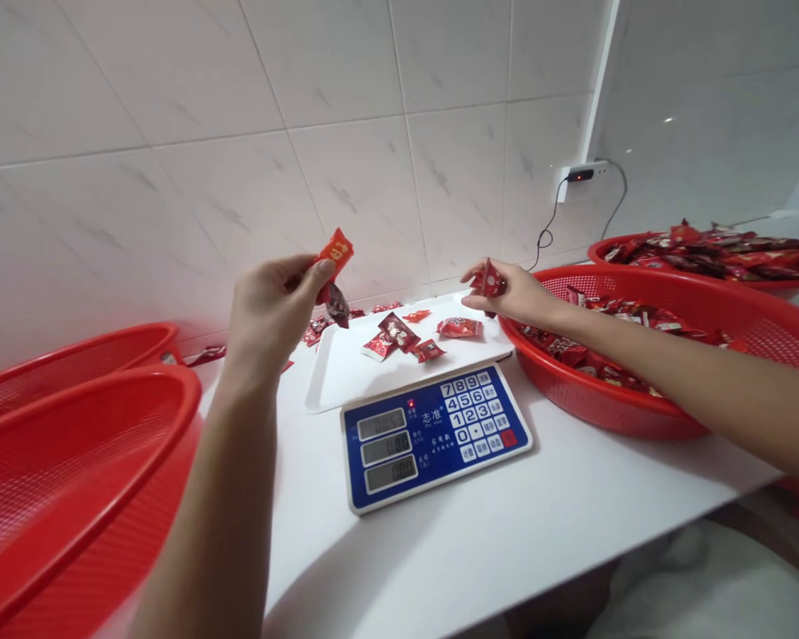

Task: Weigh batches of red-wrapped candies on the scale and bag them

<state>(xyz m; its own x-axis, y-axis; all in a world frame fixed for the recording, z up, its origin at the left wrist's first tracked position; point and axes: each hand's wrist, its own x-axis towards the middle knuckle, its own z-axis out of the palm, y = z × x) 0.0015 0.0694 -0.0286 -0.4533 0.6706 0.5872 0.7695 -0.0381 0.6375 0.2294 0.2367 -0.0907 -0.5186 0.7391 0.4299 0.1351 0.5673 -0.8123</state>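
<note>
As we go live, left hand (270, 311): clenched on two candies, a red foil candy (335, 253) and a dark foil candy (337, 306)
Right hand (506, 295): pinching one red wrapped candy (488, 280)
White plastic tray (333, 377): five wrapped candies (398, 331)
White counter (439, 550): one blue digital scale (432, 439), four red mesh baskets (73, 497)

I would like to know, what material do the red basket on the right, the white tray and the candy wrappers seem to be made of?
The red basket looks like moulded plastic: glossy, with a fine mesh of holes. The white tray seems smooth plastic, though the look leaves this open. The candy wrapper looks like shiny metallised film, catching light.
</note>
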